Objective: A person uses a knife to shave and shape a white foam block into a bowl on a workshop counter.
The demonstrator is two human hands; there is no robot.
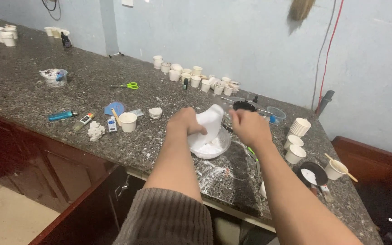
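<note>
on the granite counter (32, 95), at nine o'clock of the hands, lie a blue lighter (62, 115) and a cup (128, 121). left hand (184, 123) has its fingers clamped on a white bag (208, 124), tilted over a bowl (210, 146) of white powder. right hand (249, 127) hovers just beside it, fingers curled together. at three o'clock stand stacked cups (299, 127).

On the speckled granite counter (32, 86) lie green-handled scissors (127, 85), a blue lighter (62, 115) and a glue tube (83, 120) — a row of small paper cups (196, 77) lines the wall — a stack (299, 127) stands apart.
</note>
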